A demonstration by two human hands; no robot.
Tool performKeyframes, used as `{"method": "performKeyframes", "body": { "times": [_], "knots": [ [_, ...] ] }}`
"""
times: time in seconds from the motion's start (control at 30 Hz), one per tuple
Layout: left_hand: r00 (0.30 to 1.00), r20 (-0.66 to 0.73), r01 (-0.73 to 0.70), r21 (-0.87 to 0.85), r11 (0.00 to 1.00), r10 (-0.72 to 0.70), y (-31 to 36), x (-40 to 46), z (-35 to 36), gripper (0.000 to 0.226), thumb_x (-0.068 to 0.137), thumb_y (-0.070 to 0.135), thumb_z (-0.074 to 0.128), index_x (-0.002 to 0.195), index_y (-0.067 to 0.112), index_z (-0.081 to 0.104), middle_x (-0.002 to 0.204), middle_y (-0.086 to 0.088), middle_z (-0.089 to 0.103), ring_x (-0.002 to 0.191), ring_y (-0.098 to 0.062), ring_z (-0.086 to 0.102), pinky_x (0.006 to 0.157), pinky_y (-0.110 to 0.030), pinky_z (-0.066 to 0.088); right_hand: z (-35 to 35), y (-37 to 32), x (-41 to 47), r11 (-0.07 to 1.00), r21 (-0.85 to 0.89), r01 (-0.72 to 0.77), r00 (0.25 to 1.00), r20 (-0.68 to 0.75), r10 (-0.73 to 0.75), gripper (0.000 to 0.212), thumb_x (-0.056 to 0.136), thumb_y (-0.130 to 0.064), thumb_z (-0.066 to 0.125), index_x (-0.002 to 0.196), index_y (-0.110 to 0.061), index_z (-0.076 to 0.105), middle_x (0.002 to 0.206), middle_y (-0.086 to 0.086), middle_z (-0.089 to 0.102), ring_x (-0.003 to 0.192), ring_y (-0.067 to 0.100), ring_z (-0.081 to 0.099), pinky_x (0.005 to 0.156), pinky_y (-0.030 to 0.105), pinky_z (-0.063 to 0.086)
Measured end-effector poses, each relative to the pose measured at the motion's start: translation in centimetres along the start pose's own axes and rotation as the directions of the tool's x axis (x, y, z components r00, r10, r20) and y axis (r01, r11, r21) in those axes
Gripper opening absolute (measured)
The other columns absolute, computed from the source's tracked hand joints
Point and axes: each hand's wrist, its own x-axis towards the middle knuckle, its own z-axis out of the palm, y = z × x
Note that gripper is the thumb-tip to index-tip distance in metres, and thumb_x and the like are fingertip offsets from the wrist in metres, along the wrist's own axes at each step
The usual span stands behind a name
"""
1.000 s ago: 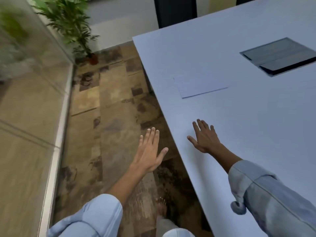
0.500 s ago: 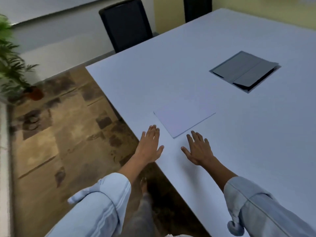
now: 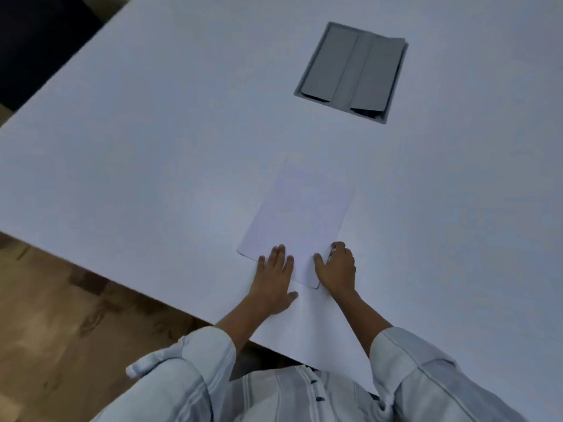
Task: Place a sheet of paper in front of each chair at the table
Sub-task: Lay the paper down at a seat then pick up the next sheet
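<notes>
Both hands moved fwd onto the paper stack [image 3: 297, 214] since 0.5 s ago: left hand [image 3: 274, 280] lies flat, fingers straight, on its near edge; right hand [image 3: 336, 271] curls at the near-right corner, apparently pinching it. Stack sits on the table [image 3: 152, 166] near the person's edge, so prob lifting a sheet off to hand out next.

grey hatch [image 3: 352, 71] set into the tabletop, patterned brown floor [image 3: 61, 318]

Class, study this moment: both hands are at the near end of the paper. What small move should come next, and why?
Probably lift the top sheet: the right hand pinches the near right corner of the paper, which seems slightly raised, while the left hand lies flat on its near edge.
</notes>
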Motion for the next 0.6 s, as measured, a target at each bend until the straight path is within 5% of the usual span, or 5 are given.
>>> {"method": "performKeyframes", "body": {
  "times": [0.23, 0.4, 0.6],
  "knots": [
    [0.998, 0.003, -0.060, -0.017, 0.998, 0.060, -0.9, 0.2, -0.4, 0.079, 0.099, 0.056, 0.034, 0.156, 0.010, 0.006, 0.164, -0.019, -0.010, 0.153, -0.035, -0.006, 0.123, -0.054, 0.004, 0.3, -1.9, 0.8, 0.923, 0.281, -0.262, 0.948, -0.105, 0.300, 0.047, 0.085, -0.016, 0.076, 0.125, -0.004, 0.055, 0.106, 0.018, 0.071, 0.106, 0.034, 0.066, 0.092, 0.034, 0.049],
    [0.989, -0.122, -0.104, -0.126, 0.987, 0.088, -2.5, 0.7, -0.6, 0.071, 0.099, 0.053, 0.033, 0.154, 0.011, 0.020, 0.166, -0.016, 0.000, 0.153, -0.030, -0.004, 0.124, -0.049, 0.002, -0.2, -1.7, 0.6, 0.903, 0.320, -0.287, 0.932, -0.125, 0.341, 0.018, 0.081, -0.016, 0.079, 0.095, -0.008, 0.073, 0.092, 0.010, 0.076, 0.093, 0.028, 0.070, 0.079, 0.027, 0.049],
    [0.953, -0.301, -0.115, -0.265, 0.957, 0.031, -4.0, 2.3, -3.7, 0.077, 0.095, 0.051, 0.046, 0.153, 0.005, 0.024, 0.165, -0.017, 0.008, 0.154, -0.031, -0.001, 0.124, -0.048, 0.003, -0.5, -1.0, -0.1, 0.901, 0.338, -0.273, 0.933, -0.134, 0.334, 0.013, 0.089, -0.016, 0.070, 0.100, -0.009, 0.073, 0.095, 0.013, 0.076, 0.089, 0.030, 0.070, 0.079, 0.028, 0.051]
  ]
}}
